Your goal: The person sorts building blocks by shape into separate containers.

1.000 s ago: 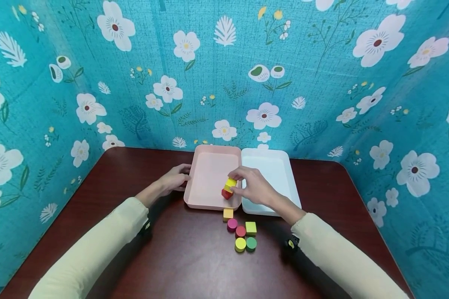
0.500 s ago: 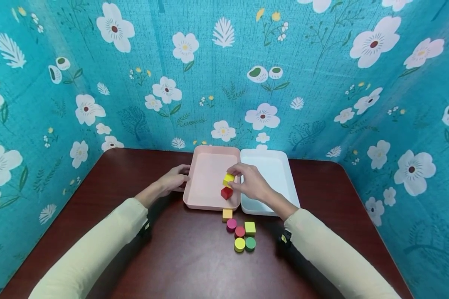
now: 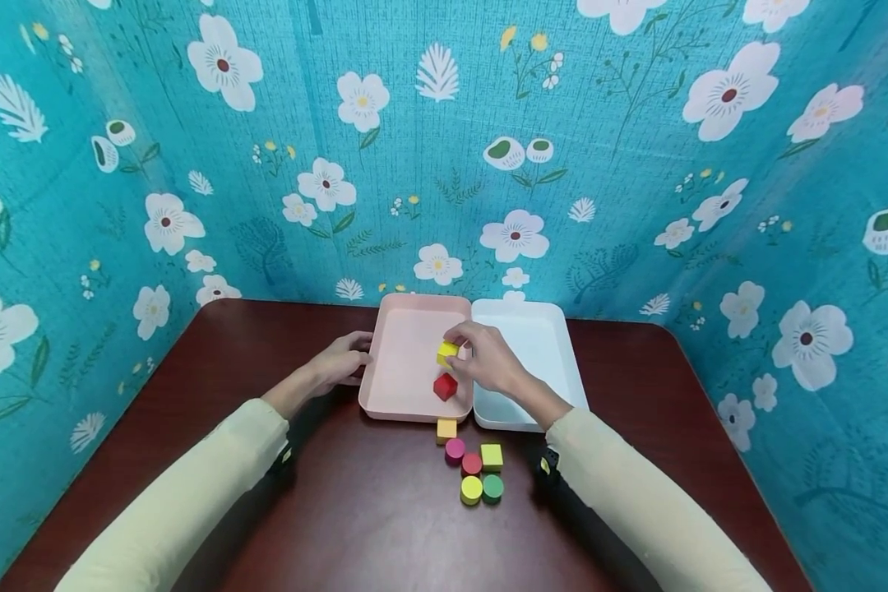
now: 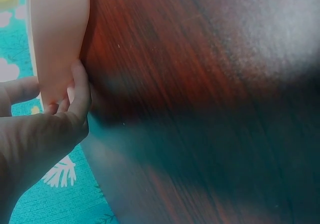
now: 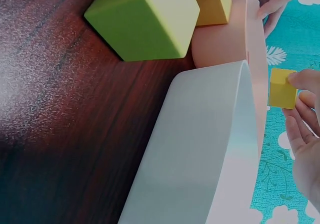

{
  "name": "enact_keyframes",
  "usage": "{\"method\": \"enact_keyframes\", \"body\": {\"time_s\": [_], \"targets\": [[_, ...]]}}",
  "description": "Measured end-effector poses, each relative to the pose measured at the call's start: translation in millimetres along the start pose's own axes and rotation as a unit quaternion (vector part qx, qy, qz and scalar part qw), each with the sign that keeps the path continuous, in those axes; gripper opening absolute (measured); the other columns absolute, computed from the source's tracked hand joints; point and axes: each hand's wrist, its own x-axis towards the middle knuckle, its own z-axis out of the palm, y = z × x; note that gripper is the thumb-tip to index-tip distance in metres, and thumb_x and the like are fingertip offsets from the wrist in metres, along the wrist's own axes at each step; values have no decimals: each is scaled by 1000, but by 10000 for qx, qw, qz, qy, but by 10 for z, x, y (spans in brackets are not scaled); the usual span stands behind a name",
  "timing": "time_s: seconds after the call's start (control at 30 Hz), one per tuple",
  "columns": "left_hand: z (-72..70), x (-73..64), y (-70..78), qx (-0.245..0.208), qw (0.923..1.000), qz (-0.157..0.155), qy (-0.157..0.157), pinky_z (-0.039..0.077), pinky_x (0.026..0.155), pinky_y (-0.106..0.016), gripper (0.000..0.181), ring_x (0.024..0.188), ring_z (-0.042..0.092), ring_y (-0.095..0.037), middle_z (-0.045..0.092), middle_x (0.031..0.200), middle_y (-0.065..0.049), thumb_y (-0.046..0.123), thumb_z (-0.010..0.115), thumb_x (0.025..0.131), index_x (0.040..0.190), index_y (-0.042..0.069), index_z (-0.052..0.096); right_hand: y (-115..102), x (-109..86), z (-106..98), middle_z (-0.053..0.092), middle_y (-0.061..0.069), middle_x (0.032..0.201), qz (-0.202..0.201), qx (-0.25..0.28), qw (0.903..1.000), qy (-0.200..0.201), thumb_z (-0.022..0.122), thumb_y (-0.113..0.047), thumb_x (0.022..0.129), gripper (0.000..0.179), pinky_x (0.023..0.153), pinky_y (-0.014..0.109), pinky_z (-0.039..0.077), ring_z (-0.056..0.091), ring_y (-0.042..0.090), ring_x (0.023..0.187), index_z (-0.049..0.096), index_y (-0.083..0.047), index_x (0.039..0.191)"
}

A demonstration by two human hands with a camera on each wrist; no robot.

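My right hand (image 3: 492, 359) pinches a yellow cube (image 5: 283, 88) between thumb and fingers, over the right side of the pink tray (image 3: 402, 353). Just nearer to me, a red block (image 3: 446, 386) sits inside that tray. At the tray's left wall, my left hand (image 3: 336, 362) holds the side. In the left wrist view its thumb meets the rim while the other fingers lie along the outer wall. Part of the right palm falls outside the right wrist view.
A white tray (image 3: 536, 353) stands against the pink one on the right. In front of them lie an orange-yellow cube (image 3: 446, 432), a yellow-green cube (image 3: 492, 457), and magenta (image 3: 455, 450), red (image 3: 471, 464), yellow (image 3: 471, 490) and green (image 3: 492, 489) cylinders. Patterned blue cloth encloses the table's back and sides.
The yellow cube in my right hand has shifted away from the red block, which it overlapped before; a gap now shows between them. The left hand stays at the pink tray.
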Motion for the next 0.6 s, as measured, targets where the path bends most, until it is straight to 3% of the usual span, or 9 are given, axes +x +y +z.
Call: {"method": "enact_keyframes", "body": {"time_s": [0.6], "targets": [[-20,27,4,3,10000,-10,62,55,103,-54,56,129,57,-34,48,153,-18,12,49,108,163,9,34,72,100,54,71,6,117,409,71,9991,-100,82,-11,93,32,93,35,59,66,22,105,72,-8,123]]}}
